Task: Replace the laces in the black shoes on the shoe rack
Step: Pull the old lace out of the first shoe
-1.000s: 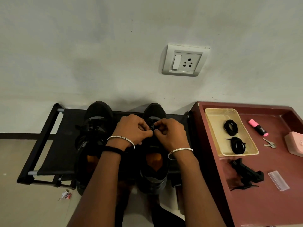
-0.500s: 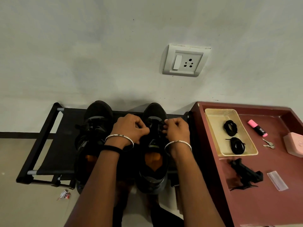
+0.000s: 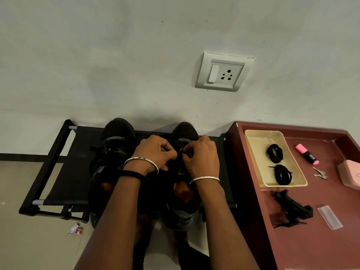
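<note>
Black fabric rack (image 3: 78, 172) | left grip (image 3: 155, 152), right grip (image 3: 203, 159) curled, pinching thin lace (image 3: 180, 152) | matte shoe (image 3: 185, 131)

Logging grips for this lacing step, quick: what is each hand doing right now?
Left hand: closed, pinching the black lace of the right shoe.
Right hand: closed, pinching the same lace.

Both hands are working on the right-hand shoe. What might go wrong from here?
1. The left hand and right hand both pinch the lace on the right shoe, whose heel overhangs the shoe rack front; a hard tug may pull it off.
2. Black lace on a black shoe in dim light: an eyelet could be missed.
3. The new laces sit coiled in the tray; they may tangle when lifted.
</note>
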